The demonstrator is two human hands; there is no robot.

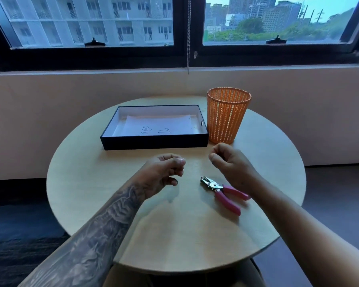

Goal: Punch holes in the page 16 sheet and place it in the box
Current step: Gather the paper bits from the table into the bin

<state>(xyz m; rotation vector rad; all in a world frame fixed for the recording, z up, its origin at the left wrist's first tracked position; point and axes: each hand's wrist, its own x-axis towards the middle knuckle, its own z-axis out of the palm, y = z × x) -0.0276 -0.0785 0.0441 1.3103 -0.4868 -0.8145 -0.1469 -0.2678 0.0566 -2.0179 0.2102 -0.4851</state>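
Since the page 16 sheet is laid in the box and the hole punch set aside, the left hand is held loosely curled, the right hand fisted, both empty.

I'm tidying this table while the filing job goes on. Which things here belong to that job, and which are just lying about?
Belongs to the job:
black box
page 16 sheet, lying inside it
pink-handled hole punch, on the table

Just lying about:
orange mesh basket, standing right of the black box
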